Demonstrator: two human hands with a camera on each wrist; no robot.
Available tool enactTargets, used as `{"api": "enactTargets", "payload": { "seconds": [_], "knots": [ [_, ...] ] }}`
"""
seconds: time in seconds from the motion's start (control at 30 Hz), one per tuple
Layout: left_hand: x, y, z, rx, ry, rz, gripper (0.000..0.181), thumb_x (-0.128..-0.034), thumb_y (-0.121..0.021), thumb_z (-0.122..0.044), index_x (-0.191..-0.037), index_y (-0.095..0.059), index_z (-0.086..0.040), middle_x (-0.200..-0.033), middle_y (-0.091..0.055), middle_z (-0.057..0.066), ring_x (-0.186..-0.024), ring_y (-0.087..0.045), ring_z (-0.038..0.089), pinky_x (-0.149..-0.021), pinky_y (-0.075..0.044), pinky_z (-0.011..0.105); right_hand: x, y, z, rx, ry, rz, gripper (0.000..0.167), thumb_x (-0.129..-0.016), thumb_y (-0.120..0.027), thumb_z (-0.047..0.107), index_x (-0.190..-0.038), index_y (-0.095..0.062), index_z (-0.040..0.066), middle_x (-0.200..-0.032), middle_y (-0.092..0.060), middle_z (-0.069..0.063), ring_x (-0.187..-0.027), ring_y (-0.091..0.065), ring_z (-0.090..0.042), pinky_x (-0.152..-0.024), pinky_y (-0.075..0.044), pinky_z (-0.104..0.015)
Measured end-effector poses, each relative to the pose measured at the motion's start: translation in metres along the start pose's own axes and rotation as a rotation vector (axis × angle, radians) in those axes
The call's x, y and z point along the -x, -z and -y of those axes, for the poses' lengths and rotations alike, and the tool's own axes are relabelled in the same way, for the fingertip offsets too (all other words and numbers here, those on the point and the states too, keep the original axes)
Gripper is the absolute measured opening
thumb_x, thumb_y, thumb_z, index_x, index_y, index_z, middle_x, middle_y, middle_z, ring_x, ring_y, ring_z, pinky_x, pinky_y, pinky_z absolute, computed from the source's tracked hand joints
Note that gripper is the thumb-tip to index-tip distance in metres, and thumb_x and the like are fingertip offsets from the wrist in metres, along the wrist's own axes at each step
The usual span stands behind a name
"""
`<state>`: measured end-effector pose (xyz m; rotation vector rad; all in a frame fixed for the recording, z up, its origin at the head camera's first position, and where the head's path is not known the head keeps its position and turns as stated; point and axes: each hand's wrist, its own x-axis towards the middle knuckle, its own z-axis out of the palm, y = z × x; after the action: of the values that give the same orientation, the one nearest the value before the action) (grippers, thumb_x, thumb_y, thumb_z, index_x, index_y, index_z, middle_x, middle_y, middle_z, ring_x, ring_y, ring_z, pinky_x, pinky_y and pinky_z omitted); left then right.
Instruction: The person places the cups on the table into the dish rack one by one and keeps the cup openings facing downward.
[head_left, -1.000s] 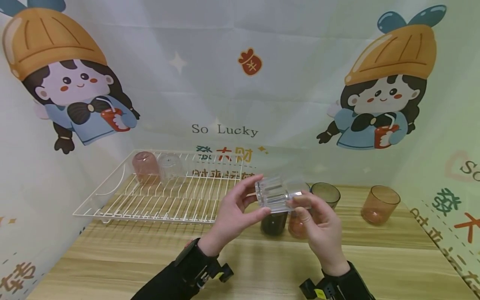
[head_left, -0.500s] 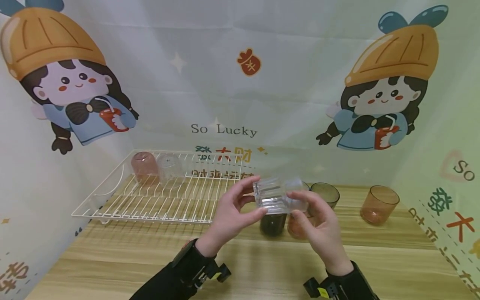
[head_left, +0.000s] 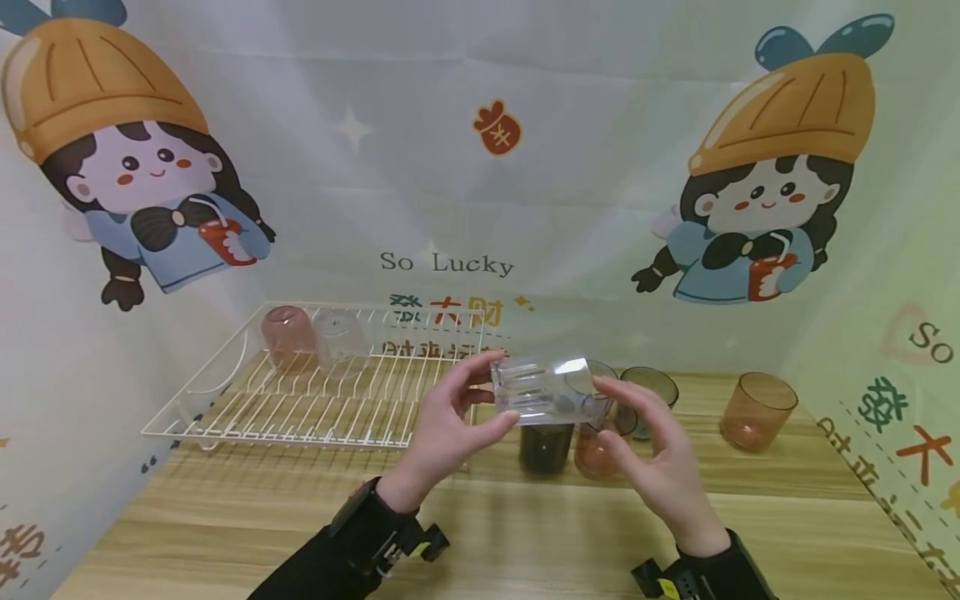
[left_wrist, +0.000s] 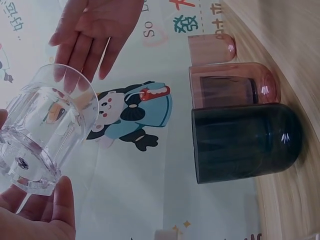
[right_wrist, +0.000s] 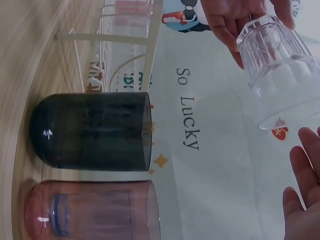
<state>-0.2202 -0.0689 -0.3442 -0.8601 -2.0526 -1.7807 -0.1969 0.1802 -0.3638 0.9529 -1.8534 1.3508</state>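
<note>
A clear drinking glass (head_left: pixel 540 392) with a faceted lower part lies sideways in the air, its rim toward the right. My left hand (head_left: pixel 442 421) grips it round the base end, fingers above and thumb below. Close to the rim, my right hand (head_left: pixel 663 458) holds nothing; its fingers are spread and a gap separates them from the glass (right_wrist: pixel 280 70) in the right wrist view. Below and behind the glass stand a dark tumbler (head_left: pixel 545 450) and a pink-orange tumbler (head_left: pixel 597 454) on the table.
A white wire dish rack (head_left: pixel 315 408) stands at the left, with an upturned pink glass (head_left: pixel 288 337) and an upturned clear glass (head_left: pixel 341 342) in its back corner. Behind my right hand is a smoky glass (head_left: pixel 652 383); an amber glass (head_left: pixel 759 412) stands farther right.
My right hand has let go of the clear glass's rim end and moved right. My left hand has shifted slightly left with the glass.
</note>
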Motion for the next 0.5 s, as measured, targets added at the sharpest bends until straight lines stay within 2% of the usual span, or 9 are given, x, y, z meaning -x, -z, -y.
{"api": "enactTargets", "payload": {
  "seconds": [0.3, 0.5],
  "knots": [
    [-0.001, 0.013, 0.0, -0.069, -0.013, -0.011, 0.064, -0.0729, -0.077, -0.005, -0.131, -0.052, -0.01, -0.117, -0.059, 0.009, -0.1, -0.058, 0.024, -0.085, -0.055, 0.033, 0.004, 0.011, -0.004, 0.049, 0.019, 0.015, 0.056, -0.073, -0.067, -0.015, -0.126, -0.054, -0.007, -0.129, -0.057, -0.017, -0.126, -0.046, -0.015, -0.109, -0.033, -0.023],
    [-0.001, 0.024, 0.002, -0.128, 0.02, -0.035, 0.064, -0.0727, -0.079, -0.007, -0.131, -0.053, -0.014, -0.117, -0.058, 0.007, -0.098, -0.058, 0.022, -0.085, -0.054, 0.028, 0.009, 0.019, -0.007, 0.126, -0.004, 0.03, 0.059, -0.071, -0.069, -0.016, -0.127, -0.054, -0.004, -0.131, -0.057, -0.014, -0.128, -0.045, -0.012, -0.113, -0.028, -0.024]
  ]
}}
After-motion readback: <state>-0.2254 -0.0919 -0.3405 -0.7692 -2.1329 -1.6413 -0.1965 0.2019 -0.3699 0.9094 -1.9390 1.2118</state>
